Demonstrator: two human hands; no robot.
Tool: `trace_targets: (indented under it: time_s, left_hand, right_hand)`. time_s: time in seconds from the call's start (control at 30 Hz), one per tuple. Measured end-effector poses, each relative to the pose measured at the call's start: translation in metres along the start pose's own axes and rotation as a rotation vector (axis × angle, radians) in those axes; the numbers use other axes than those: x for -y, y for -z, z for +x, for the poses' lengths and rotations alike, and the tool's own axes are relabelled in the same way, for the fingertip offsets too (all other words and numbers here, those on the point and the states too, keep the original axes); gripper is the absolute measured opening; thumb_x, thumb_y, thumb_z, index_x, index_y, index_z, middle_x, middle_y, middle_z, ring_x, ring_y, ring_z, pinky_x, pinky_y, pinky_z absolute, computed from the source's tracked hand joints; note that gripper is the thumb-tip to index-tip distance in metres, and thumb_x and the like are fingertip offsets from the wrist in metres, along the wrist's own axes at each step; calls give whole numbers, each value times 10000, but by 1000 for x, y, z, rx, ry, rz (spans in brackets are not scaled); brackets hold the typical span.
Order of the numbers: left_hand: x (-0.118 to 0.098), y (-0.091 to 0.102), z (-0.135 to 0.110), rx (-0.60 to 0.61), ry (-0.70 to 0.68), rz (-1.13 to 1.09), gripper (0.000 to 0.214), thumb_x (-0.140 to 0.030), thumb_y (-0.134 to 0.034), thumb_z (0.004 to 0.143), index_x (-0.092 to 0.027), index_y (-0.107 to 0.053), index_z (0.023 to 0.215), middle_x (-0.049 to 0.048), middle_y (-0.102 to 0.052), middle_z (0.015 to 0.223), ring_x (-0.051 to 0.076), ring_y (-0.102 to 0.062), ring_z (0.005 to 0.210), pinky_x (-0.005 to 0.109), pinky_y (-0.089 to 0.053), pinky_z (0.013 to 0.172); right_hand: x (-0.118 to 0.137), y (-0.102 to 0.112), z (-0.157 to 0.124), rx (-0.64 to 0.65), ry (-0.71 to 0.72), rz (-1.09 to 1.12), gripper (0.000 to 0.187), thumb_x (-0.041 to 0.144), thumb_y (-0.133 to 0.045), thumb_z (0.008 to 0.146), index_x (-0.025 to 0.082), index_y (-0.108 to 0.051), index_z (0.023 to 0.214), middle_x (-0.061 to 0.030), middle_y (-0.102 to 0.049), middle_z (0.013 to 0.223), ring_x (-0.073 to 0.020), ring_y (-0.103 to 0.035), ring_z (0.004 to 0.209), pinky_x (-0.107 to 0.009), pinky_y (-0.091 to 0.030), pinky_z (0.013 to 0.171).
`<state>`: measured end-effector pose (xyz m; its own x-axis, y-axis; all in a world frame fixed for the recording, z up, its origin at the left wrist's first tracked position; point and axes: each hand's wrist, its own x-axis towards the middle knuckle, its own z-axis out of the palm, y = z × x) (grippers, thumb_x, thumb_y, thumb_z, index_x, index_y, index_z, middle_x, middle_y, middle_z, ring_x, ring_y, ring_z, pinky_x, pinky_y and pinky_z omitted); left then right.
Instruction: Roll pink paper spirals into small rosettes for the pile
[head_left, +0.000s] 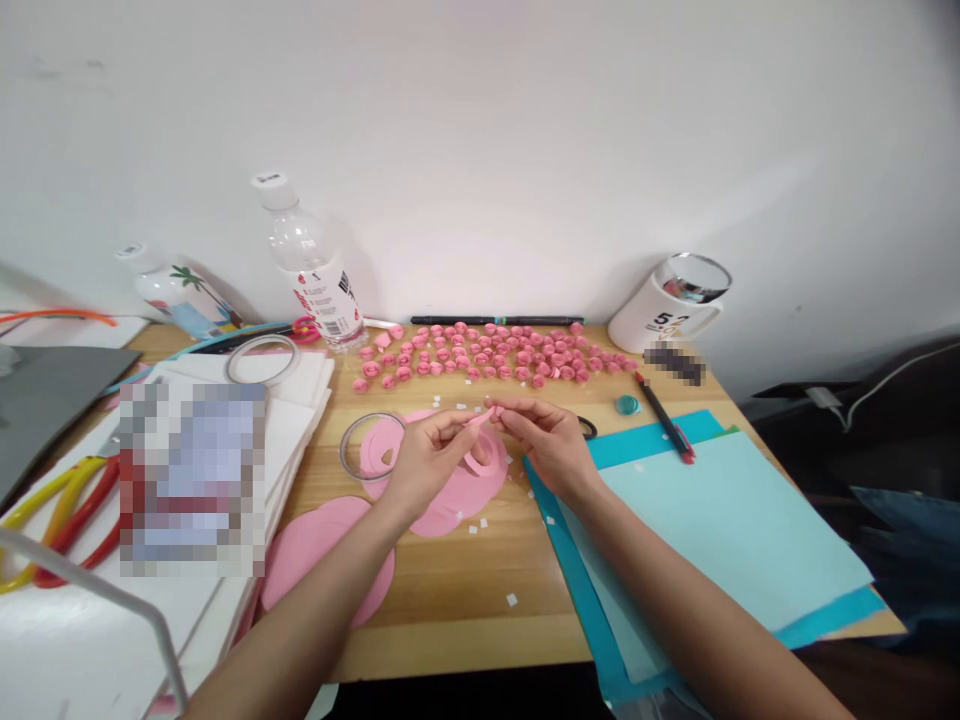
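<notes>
Both my hands meet over the middle of the table, fingers pinched on a pink paper strip (480,462) that curls down in a spiral. My left hand (435,445) grips the strip from the left. At its end, the fingertips of my right hand (541,436) are closed on the same strip. Pink paper circles (454,510) lie beneath my hands, and more pink circles (322,550) sit under my left forearm. Behind my hands, many small rolled pink paper roses (480,350) are spread in rows. A roll of tape (352,450) is beside my left hand.
At the left are scissors (75,510), white sheets (296,430) and another tape roll (262,358). A plastic bottle (322,270) and a white mug (667,300) stand by the wall. Light blue paper (720,530) and a pen (664,415) lie at the right. White scraps dot the table.
</notes>
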<state>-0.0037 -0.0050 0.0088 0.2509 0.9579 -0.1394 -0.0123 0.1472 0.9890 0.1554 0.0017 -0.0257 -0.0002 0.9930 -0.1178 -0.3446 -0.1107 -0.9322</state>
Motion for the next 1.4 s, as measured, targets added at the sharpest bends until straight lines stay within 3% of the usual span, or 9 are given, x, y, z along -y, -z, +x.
trace_targets:
  time_s: [0.43,0.73,1.13,1.4]
  left_hand:
    - [6,0,1,-31,-11,19,198,-291,-613,754,-143,-671,872,-1,-656,614,108,-580,578,202,-449,558]
    - [2,-1,1,-30,21,-31,253,-320,-621,749,-150,-692,923,14,-679,698,97,-570,578,190,-478,510]
    - [2,-3,0,-51,29,5,252,-322,-625,734,-142,-687,900,26,-697,690,130,-615,609,216,-516,517]
    - [-2,-2,0,-40,43,-37,290,-337,-624,738,-138,-692,939,19,-655,637,112,-577,573,196,-503,485]
  right_hand:
    - [3,-2,-2,-32,-14,22,150,245,-785,599,196,-690,704,14,-687,647,-93,-603,577,-198,-471,576]
    - [-2,1,0,19,-42,21,209,289,-751,642,201,-715,829,-36,-728,759,-152,-667,721,-273,-514,733]
    - [3,-2,-2,-38,-28,-5,201,292,-800,555,192,-691,691,1,-682,627,-119,-606,563,-238,-484,562]
    - [0,0,-1,-17,-45,15,228,295,-775,603,203,-716,803,-29,-722,748,-154,-658,698,-288,-514,723]
